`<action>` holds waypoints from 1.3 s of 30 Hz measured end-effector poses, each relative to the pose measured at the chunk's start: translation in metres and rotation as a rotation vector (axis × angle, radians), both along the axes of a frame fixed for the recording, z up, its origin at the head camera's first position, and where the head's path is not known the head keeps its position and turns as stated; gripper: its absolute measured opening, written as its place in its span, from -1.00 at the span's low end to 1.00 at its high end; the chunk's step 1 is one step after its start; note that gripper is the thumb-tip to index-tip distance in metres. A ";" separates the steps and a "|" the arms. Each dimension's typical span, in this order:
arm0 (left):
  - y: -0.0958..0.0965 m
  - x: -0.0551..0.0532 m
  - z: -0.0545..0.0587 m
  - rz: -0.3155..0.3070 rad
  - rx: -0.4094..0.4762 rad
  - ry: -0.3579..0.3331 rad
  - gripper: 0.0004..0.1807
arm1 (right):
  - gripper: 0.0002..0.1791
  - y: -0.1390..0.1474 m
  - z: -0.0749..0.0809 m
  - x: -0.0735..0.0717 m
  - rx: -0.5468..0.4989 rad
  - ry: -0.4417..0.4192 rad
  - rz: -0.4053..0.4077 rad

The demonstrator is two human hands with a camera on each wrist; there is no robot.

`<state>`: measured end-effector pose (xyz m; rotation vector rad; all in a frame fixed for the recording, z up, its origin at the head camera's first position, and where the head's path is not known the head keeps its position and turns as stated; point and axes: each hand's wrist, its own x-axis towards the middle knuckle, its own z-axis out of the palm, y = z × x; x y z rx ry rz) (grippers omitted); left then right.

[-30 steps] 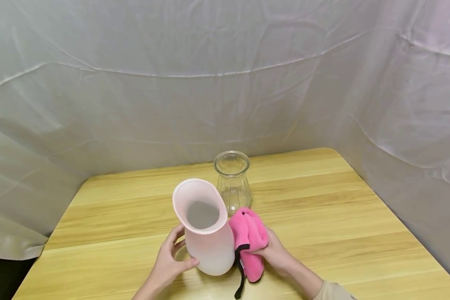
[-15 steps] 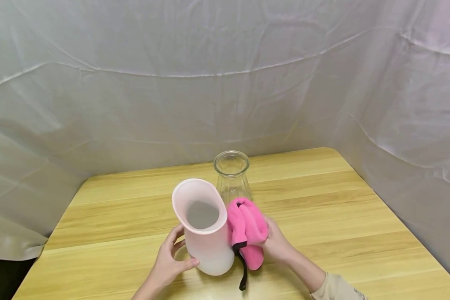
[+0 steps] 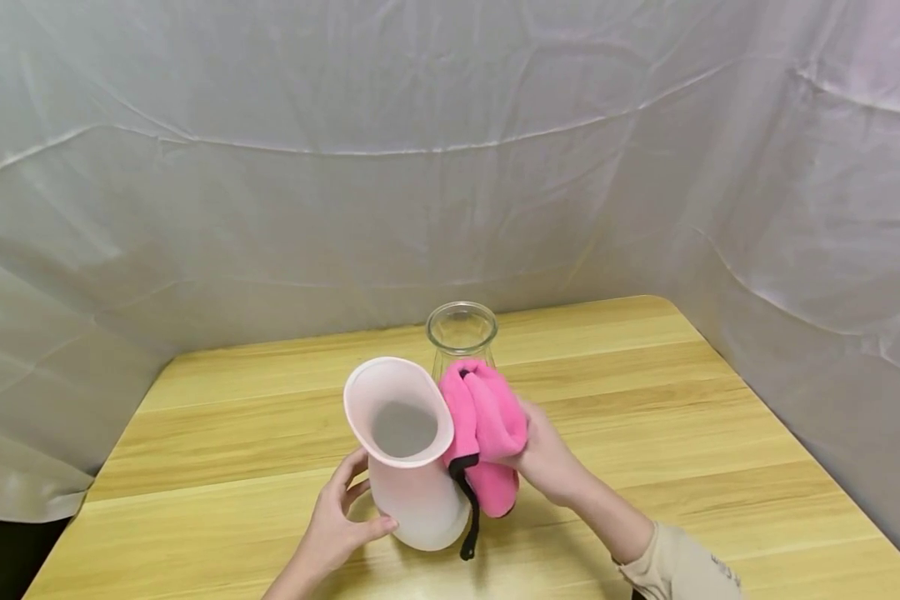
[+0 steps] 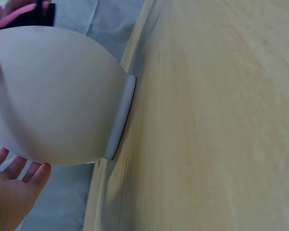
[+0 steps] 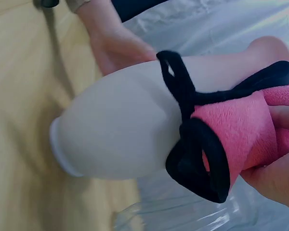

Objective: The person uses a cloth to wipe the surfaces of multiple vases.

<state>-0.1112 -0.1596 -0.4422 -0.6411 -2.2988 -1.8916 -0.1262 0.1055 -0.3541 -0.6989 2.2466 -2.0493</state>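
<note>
A pink-to-white vase (image 3: 420, 500) with a wide slanted mouth stands upright near the front of the table. My left hand (image 3: 337, 517) holds it from the left side, thumb in front and fingers behind. In my right hand (image 3: 547, 454) is a bunched pink cloth (image 3: 487, 417) with black edging and a black hanging loop, pressed against the vase's right side. The right wrist view shows the cloth (image 5: 241, 130) lying along the vase wall (image 5: 120, 125). From the left wrist, the vase's base (image 4: 123, 118) shows on the wood.
Behind the cloth stands a clear glass vase (image 3: 462, 329), its lower part hidden. The wooden table (image 3: 682, 433) is bordered at the back and sides by a grey fabric curtain (image 3: 390, 208).
My right hand has moved the pink cloth up along the vase's right side and slightly leftward, covering more of the glass vase. The left hand and pink vase have stayed in place.
</note>
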 end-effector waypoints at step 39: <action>0.001 0.002 0.000 0.014 0.004 -0.008 -0.11 | -0.32 0.013 -0.076 -0.002 0.049 0.040 0.022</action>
